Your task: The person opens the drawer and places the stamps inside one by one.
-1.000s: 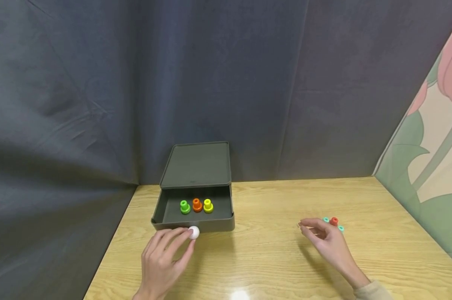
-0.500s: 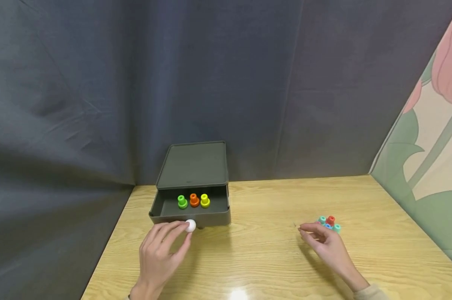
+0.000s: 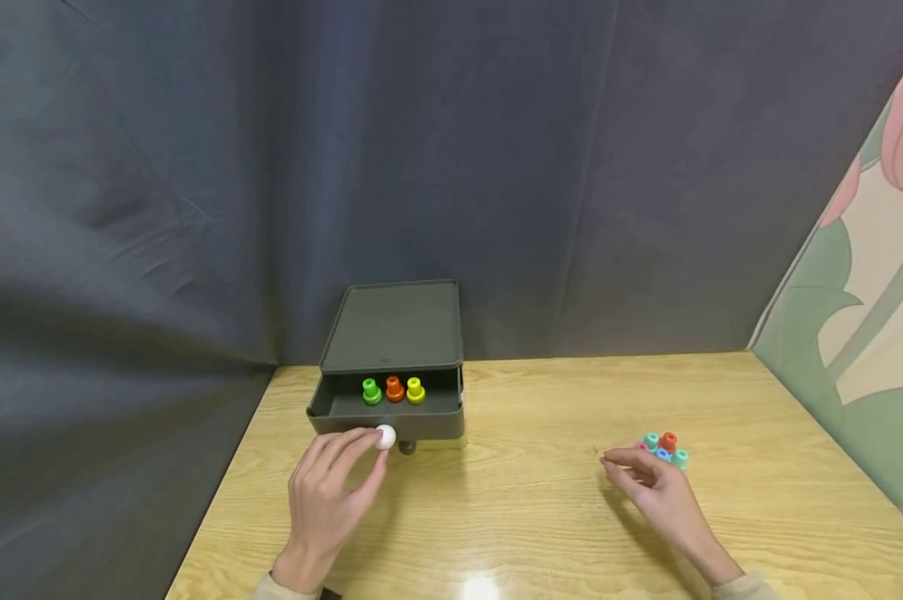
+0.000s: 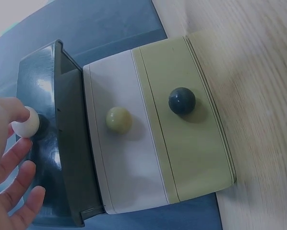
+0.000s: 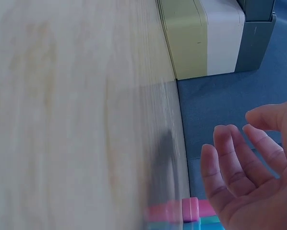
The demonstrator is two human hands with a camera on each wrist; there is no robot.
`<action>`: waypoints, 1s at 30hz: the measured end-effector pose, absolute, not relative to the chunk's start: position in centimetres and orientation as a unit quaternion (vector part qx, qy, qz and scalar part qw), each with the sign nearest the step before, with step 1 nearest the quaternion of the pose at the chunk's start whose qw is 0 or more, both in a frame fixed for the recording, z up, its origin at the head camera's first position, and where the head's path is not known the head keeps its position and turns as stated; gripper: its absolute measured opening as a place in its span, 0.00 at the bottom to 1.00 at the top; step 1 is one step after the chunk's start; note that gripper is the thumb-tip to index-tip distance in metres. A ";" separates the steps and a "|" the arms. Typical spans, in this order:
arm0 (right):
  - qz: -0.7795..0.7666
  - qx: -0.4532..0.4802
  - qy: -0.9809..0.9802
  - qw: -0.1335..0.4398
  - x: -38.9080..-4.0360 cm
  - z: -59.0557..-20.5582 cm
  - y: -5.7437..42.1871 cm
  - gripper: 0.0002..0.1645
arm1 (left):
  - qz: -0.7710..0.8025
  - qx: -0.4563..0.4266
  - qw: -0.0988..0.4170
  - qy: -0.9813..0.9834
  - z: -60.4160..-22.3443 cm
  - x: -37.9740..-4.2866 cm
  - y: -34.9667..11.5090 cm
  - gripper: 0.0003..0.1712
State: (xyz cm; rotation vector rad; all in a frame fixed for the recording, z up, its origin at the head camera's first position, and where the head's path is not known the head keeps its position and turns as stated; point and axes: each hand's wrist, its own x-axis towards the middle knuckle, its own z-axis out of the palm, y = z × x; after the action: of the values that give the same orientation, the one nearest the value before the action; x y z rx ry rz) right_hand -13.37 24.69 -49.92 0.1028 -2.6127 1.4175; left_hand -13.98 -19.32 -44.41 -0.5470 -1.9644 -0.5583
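My left hand (image 3: 326, 492) pinches the round white knob (image 3: 386, 437) of the dark grey top drawer (image 3: 440, 427), which stands partly pulled out. Inside the drawer, a green peg (image 3: 372, 393), an orange peg (image 3: 395, 390) and a yellow peg (image 3: 416, 392) stand in a row. The left wrist view shows thumb and finger on the knob, the other fingers spread. Below are a white drawer (image 4: 129, 163) and a yellow-green drawer (image 4: 194, 148), both pushed in. My right hand (image 3: 660, 493) hovers over the table at the right, fingers loosely bent, holding nothing.
Several coloured pegs (image 3: 669, 442) are clustered on the wooden table (image 3: 541, 500) just beyond my right hand. A dark grey curtain (image 3: 511, 183) hangs behind the drawer box. At the far right is a wall with a flower print (image 3: 879, 350).
The top drawer has slid partway inward with my left hand on its knob, and a dark lower knob has come into view. My right hand has hardly moved; more of the peg cluster shows.
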 end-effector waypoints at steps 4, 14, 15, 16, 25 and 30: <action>0.478 0.032 -0.874 0.077 -13.3 -49.9 24.9 0.16 | -0.236 -0.223 0.497 -0.804 -44.5 -14.4 -19.3 0.14; 0.482 0.019 -0.872 0.081 -13.2 -50.3 25.4 0.15 | -0.251 -0.216 0.497 -0.802 -44.8 -15.5 -19.3 0.13; 0.482 0.016 -0.872 0.080 -13.2 -50.3 25.5 0.15 | -0.251 -0.215 0.497 -0.802 -44.8 -15.6 -19.3 0.13; 0.483 0.015 -0.872 0.077 -13.2 -50.2 25.5 0.16 | -0.250 -0.216 0.498 -0.802 -44.8 -15.7 -19.3 0.13; 0.486 0.007 -0.872 0.057 -13.1 -50.0 25.6 0.17 | -0.261 -0.212 0.500 -0.798 -44.9 -16.8 -19.1 0.16; 0.482 0.006 -0.875 0.052 -13.1 -50.0 25.9 0.17 | -0.265 -0.204 0.496 -0.801 -44.9 -17.3 -19.0 0.16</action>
State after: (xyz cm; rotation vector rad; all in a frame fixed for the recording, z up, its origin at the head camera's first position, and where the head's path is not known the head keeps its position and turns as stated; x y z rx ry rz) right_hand -13.11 25.85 -49.98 0.0180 -2.6608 1.4665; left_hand -17.30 -18.95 -44.88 -0.4939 -1.9399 -0.6430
